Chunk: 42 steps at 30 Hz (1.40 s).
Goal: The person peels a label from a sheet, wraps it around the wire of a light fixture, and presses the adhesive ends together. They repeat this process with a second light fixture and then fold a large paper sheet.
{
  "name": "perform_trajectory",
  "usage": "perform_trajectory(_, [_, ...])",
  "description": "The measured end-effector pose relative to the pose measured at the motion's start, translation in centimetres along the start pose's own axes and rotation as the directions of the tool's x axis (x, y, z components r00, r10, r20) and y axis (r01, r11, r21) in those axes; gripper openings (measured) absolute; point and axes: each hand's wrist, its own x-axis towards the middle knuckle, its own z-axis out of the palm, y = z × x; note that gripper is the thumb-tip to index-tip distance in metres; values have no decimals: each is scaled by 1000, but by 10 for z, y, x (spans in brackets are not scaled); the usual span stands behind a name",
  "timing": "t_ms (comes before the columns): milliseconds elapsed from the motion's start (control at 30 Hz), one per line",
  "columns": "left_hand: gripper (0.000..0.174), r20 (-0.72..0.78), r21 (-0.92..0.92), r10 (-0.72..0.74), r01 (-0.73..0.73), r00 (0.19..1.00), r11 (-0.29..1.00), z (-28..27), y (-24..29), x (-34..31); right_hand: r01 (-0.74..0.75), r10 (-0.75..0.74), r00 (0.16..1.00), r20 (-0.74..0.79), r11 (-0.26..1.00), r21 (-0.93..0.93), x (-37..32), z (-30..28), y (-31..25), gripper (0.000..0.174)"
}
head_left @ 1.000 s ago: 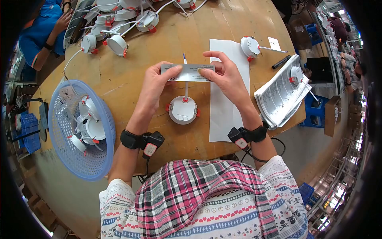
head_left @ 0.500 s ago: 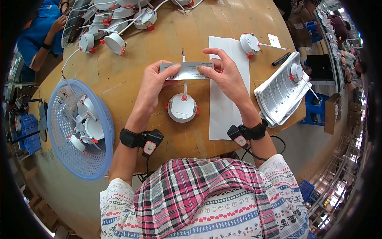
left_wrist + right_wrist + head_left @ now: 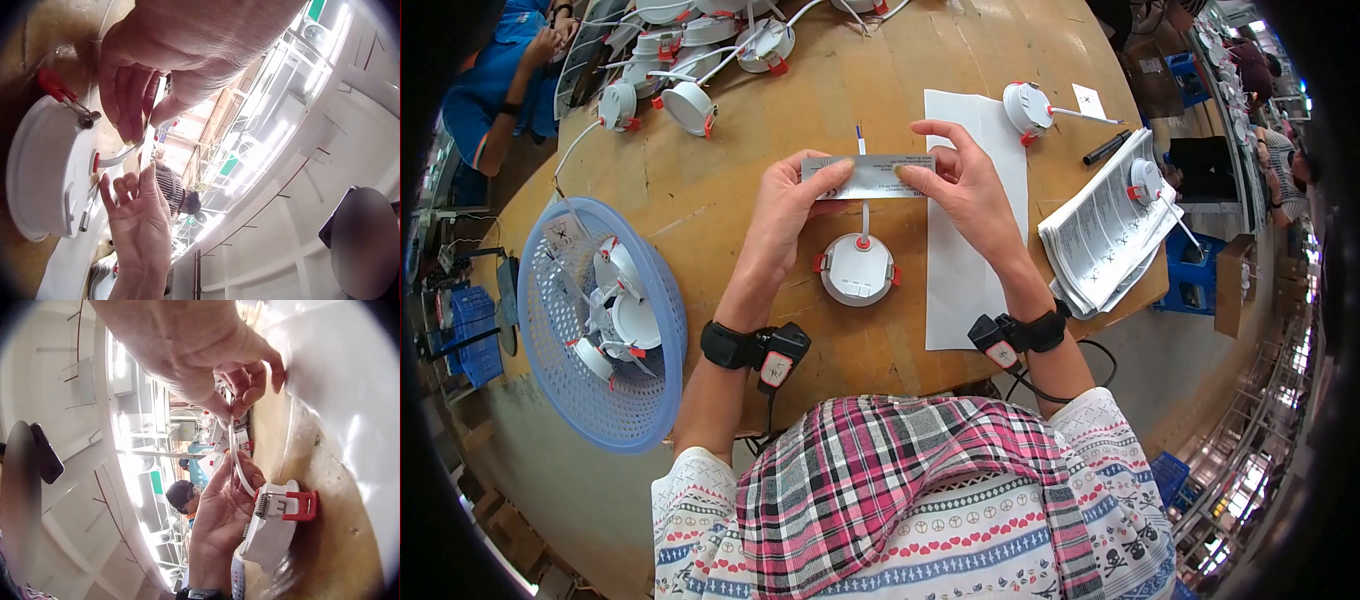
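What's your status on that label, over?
Hands: left hand and right hand each pinch an end of the silver label. Label crosses the white cable, above the round lamp. Nothing in the way.

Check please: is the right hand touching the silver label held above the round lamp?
Touching. In the head view the right hand pinches the right end of the silver label between thumb and fingers.
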Motion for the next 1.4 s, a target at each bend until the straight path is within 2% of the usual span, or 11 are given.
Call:
perform_trajectory(600, [18,2,-61,45,-45,999,997,4,-1,-2,64,-82,991,-109,985,-162,-1,6,7,43])
perform_trajectory(700, [18,20,-91,51,-49,998,995,4,-4,-1,-17,-5,995,-102,977,-210,-3,6,0,43])
perform_trajectory(800, [18,44,-96,65,-60,997,994,3,-4,-1,131,-187,975,-122,921,-368,-5,4,0,42])
perform_trajectory(900, [18,88,-54,69,-65,994,996,4,-2,-1,354,-523,848,-80,673,-649,-1,-2,-7,39])
perform_trajectory(1000, [19,180,-62,49,-38,982,997,7,-5,0,422,-472,879,73,695,-582,10,-2,-13,37])
perform_trajectory(1033, [23,179,-74,40,-27,983,997,9,-5,0,283,-287,956,64,842,-459,10,-1,-16,37])
perform_trajectory(1067, [28,174,-90,33,-18,984,996,11,-4,-1,116,-92,992,87,937,-329,11,0,-20,36])
perform_trajectory(1100, [33,164,-105,25,-8,986,994,11,-4,-2,-73,102,985,141,978,-196,12,1,-21,36])
perform_trajectory(1200, [49,-89,19,25,-23,996,1000,12,3,-14,-38,60,993,103,978,-204,10,1,-13,34])
perform_trajectory(1300, [70,-32,62,227,-225,973,972,8,-5,-25,-39,50,998,42,973,-227,7,-1,-6,33])
perform_trajectory(1400, [77,98,435,220,-240,971,868,12,-10,-43,-27,17,999,-46,976,-216,5,-1,-6,31])
